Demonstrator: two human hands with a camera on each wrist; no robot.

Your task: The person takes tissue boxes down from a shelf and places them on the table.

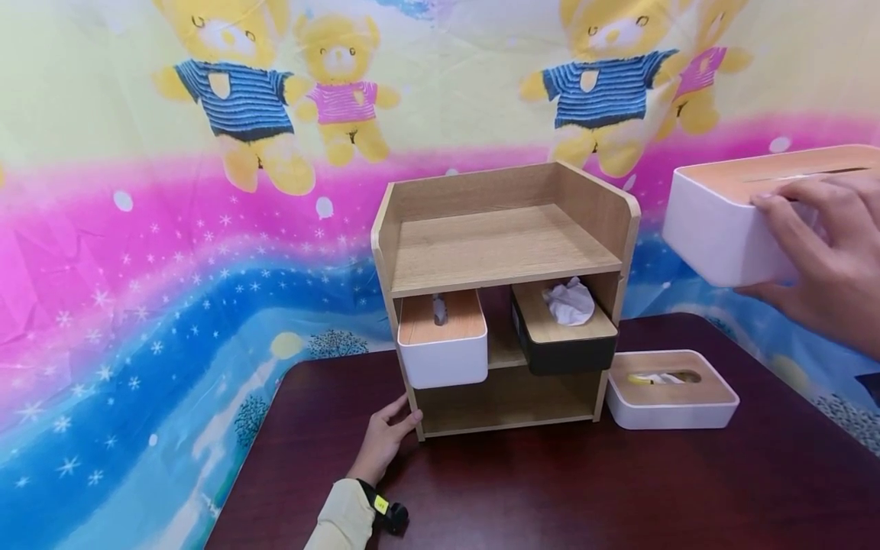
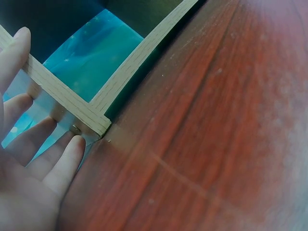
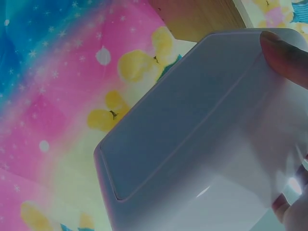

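- While the right hand [image 1: 835, 248] clamps a glossy white, round-cornered tissue box [image 1: 729, 233] with a slotted wood-grain lid [image 1: 729, 177], the box hangs in midair, toward ten o'clock from that hand.
- Thumb and fingers of the left hand [image 1: 383, 441] pinch a tan wood-grain, open-fronted shelf [image 1: 502, 241] at its seven o'clock.
- At the shelf's four o'clock, a second white box [image 1: 672, 396], oval-slotted, rests on a dark-red wood-grain table [image 1: 516, 489].

Smooth plastic box [image 3: 192, 130], wood-grained shelf [image 1: 505, 243]
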